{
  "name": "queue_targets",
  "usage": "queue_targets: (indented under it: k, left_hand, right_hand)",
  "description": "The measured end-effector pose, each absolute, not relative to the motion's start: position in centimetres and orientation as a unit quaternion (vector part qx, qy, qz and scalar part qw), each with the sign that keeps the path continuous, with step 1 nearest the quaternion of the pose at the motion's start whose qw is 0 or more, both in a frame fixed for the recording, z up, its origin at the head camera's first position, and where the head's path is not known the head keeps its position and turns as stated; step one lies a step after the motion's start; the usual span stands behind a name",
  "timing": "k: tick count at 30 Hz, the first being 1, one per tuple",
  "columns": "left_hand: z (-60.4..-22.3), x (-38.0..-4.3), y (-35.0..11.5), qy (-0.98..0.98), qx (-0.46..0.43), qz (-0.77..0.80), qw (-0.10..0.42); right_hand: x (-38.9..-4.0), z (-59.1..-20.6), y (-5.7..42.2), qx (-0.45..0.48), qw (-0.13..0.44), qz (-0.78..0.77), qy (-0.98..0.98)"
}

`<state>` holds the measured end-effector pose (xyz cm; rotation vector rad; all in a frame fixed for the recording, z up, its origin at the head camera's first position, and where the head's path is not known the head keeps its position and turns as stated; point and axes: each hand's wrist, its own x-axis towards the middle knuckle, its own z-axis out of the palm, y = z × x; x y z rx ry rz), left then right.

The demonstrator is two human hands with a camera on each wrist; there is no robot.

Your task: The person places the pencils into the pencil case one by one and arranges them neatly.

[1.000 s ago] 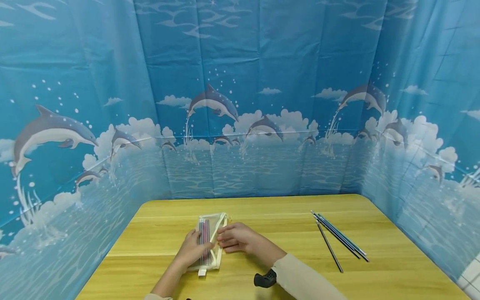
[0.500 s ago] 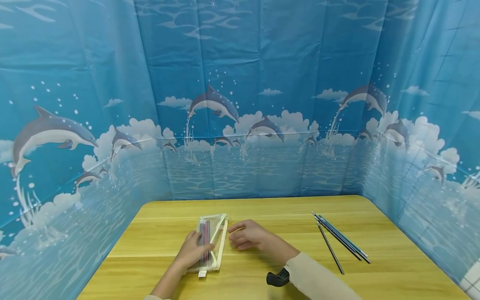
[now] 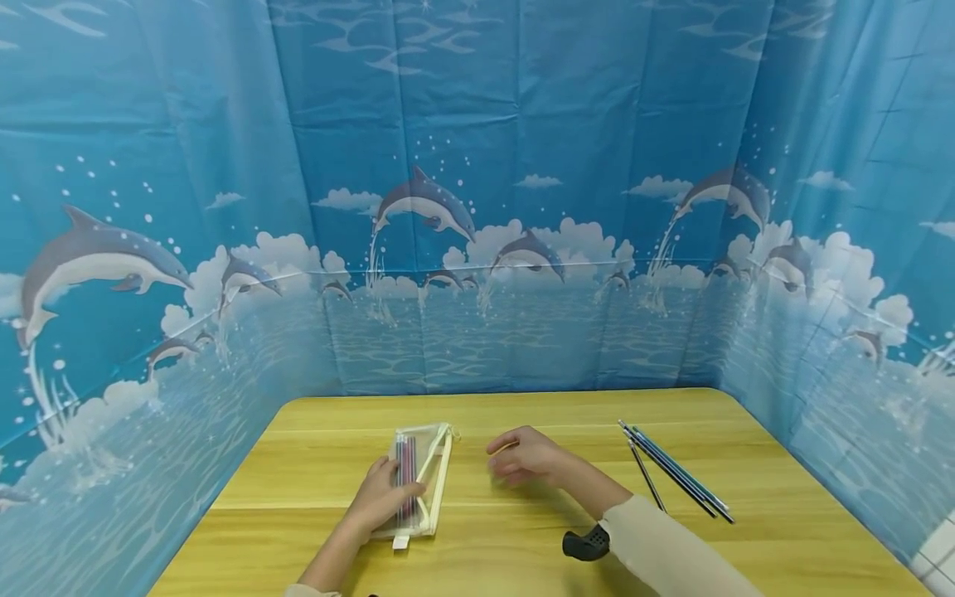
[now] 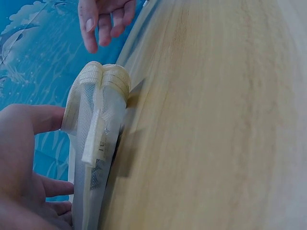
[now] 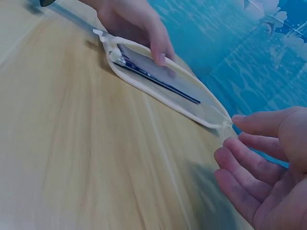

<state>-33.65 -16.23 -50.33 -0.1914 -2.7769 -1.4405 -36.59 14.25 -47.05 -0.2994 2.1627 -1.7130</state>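
My relaxed right hand (image 3: 525, 458) has moved toward the table's (image 3: 552, 414) right edge, leaving the pouch (image 3: 430, 452) gaping (left hand (image 3: 380, 497) gripping it).

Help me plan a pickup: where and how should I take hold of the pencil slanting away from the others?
Probably mid-length: pinch across the slanting pencil from above, slightly from its left, away from the other pencils. It lies thin and flat on the table, and its gap from them widens towards the viewer.
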Motion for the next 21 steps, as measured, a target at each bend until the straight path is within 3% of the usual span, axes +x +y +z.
queue_targets:
  k: [21]
  left_hand:
    - [-50.4,-33.5,-16.2,-0.886,-0.06,-0.46,0.011]
  right_hand:
    - [-36.2,-45.4,20.5,-0.078,0.155,-0.596,0.784]
